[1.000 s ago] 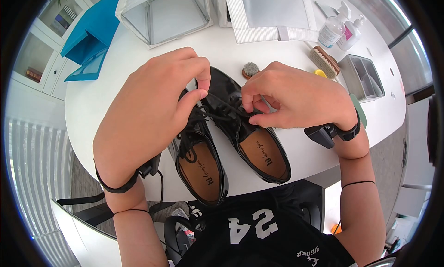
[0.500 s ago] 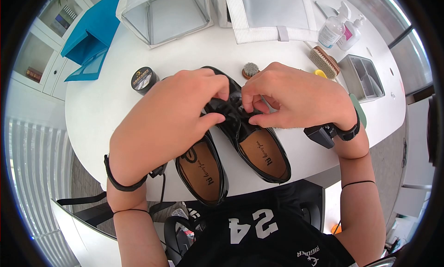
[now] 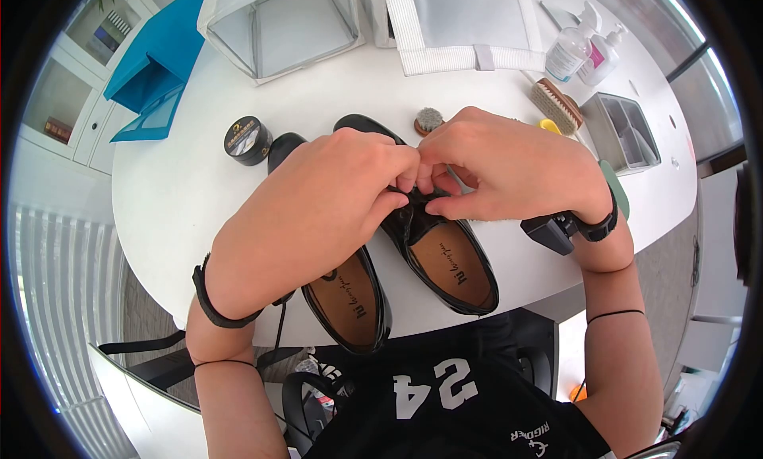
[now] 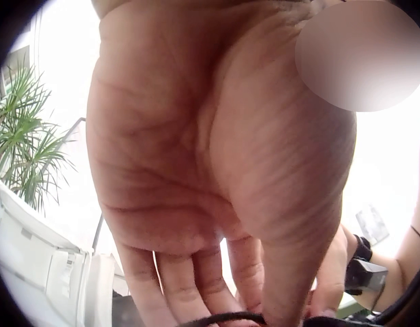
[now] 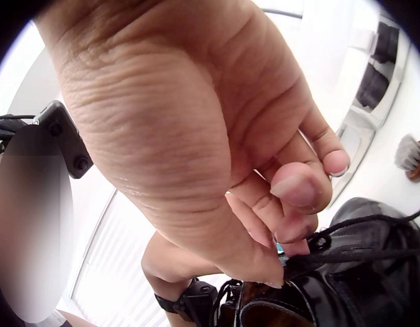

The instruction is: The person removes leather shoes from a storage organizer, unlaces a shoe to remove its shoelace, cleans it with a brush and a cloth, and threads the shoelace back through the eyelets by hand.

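Note:
Two black patent lace-up shoes with tan insoles stand side by side, the left shoe (image 3: pixel 350 304) and the right shoe (image 3: pixel 455 268). Over the right shoe's lacing, the fingertips of my left hand (image 3: pixel 326 193) and right hand (image 3: pixel 505 165) come together. Thumb and fingers of the right hand pinch the black shoelace (image 5: pixel 370 257) close above the shoe's tongue, and lace ends trail off sideways. My left thumb and fingers, curled in, pinch at the lace from the other side. The left hand covers much of the left shoe's lacing.
A black round tin (image 3: pixel 247 140) stands left of the shoes. A small round brush (image 3: pixel 429 121) and a wooden brush (image 3: pixel 556 107) lie beyond my right hand. Further back are a grey divided box (image 3: pixel 624 133), pump bottles (image 3: pixel 568 54), white fabric boxes (image 3: pixel 286 30) and a blue holder (image 3: pixel 155 69).
My left hand has moved right from above the left shoe to the right shoe's laces, meeting the right hand. The tin has come into view. My right hand has stayed in place.

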Available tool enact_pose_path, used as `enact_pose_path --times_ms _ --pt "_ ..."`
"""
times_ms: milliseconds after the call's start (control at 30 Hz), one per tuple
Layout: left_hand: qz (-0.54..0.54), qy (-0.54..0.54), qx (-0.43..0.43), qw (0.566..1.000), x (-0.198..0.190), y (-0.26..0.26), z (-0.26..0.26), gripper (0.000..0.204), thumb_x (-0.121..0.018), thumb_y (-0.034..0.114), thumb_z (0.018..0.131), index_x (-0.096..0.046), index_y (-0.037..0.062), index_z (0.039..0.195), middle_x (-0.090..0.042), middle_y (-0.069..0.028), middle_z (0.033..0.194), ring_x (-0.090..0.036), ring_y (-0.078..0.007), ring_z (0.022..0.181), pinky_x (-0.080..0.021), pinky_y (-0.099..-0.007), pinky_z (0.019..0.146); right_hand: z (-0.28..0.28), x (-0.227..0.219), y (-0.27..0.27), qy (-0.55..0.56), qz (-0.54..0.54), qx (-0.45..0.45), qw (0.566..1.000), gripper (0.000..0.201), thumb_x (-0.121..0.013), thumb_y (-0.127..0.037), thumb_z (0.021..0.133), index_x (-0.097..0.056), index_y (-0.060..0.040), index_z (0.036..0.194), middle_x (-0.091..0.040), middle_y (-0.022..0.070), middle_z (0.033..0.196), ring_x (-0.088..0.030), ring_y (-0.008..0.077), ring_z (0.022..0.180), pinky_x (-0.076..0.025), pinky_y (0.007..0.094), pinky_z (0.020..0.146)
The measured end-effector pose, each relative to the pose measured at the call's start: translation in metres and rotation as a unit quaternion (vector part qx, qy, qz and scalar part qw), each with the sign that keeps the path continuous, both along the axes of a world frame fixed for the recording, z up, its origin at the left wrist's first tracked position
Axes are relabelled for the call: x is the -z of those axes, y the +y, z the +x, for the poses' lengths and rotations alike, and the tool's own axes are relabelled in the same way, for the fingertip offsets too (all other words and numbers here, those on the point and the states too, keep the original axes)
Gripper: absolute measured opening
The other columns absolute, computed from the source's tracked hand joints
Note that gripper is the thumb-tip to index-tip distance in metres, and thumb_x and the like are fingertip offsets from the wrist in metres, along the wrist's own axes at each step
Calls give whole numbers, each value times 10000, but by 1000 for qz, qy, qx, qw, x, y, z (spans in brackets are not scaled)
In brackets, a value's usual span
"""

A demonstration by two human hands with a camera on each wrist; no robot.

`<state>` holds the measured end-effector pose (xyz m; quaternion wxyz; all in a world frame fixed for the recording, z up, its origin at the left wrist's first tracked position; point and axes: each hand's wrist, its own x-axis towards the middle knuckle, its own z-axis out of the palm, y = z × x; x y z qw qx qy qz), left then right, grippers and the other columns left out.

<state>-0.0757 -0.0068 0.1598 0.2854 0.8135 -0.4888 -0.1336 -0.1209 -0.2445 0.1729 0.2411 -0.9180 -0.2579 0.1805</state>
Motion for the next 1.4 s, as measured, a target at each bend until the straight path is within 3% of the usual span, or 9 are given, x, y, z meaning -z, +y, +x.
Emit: enact_pose_path --times_ms 300,367,700,1067,1400 --pt "29 -5 -11 1000 -3 0 0 99 -733 53 929 -668 -10 969 -705 -165 877 -666 -408 809 -538 -447 780 1 1 -1 18 4 5 1000 210 -845 -226 910 -733 -53 950 -683 21 798 -636 246 830 -516 386 869" --pt "25 -7 -9 1000 -3 0 -1 97 -729 48 929 -661 -12 966 -702 -165 877 -662 -414 809 -533 -454 775 0 6 -2 -41 52 -16 998 164 -802 -112 880 -729 33 903 -694 150 754 -700 351 778 -545 447 741" --pt "29 -32 -6 999 -7 7 3 80 -708 26 921 -646 -4 961 -668 -164 847 -629 -406 776 -511 -436 732 1 9 -2 -40 50 -17 998 157 -799 -110 885 -734 33 887 -693 148 720 -699 348 720 -554 427 703" --pt "30 5 -1 1000 -5 3 -1 137 -746 66 935 -653 -20 988 -712 -158 920 -712 -382 863 -554 -432 806 0 7 -2 -44 46 -17 998 159 -804 -115 880 -741 27 911 -701 147 758 -709 350 788 -557 437 753" --pt "51 6 -18 999 -11 5 0 113 -734 39 917 -647 -15 965 -696 -164 874 -693 -386 830 -539 -423 779 0 6 -2 -29 36 -16 999 151 -803 -118 881 -744 14 925 -699 138 770 -705 346 819 -557 442 779"
